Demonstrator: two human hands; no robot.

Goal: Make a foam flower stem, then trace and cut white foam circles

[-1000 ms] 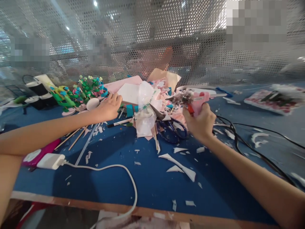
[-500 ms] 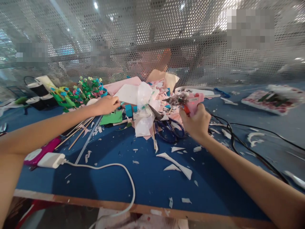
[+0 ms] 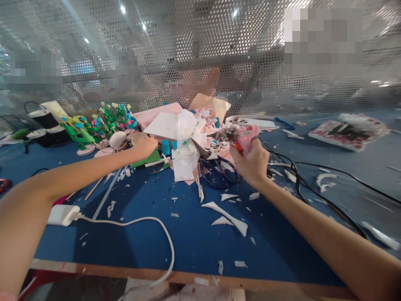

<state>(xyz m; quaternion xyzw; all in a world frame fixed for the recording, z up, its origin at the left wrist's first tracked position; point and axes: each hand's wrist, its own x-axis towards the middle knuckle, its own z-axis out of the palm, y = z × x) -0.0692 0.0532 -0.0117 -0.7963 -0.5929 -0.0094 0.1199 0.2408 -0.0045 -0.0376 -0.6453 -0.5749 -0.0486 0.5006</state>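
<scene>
My right hand (image 3: 252,163) is wrapped round the handle of a pink glue gun (image 3: 249,136) with a red-orange trigger. The gun's nozzle end points left, over a heap of paper scraps. My left hand (image 3: 144,146) is curled over a green sheet (image 3: 150,159); its fingertips are hidden, so what they pinch does not show. Just behind that hand are a striped round piece (image 3: 134,133) and a white egg-shaped piece (image 3: 118,141). Blue-handled scissors (image 3: 216,173) and a crumpled clear plastic bag (image 3: 186,125) lie between my hands.
Green and yellow paper plants (image 3: 109,117) stand at the back left near black-and-white containers (image 3: 46,123). A white adapter (image 3: 64,214) and its cable lie in front. Black cords (image 3: 296,173) cross the right side. White scraps (image 3: 225,217) litter the blue table, before a perforated metal screen (image 3: 175,50).
My left hand has come down toward the green sheet, and its fingers are now turned out of sight. My right hand keeps the glue gun in nearly the same place. The view has shifted slightly.
</scene>
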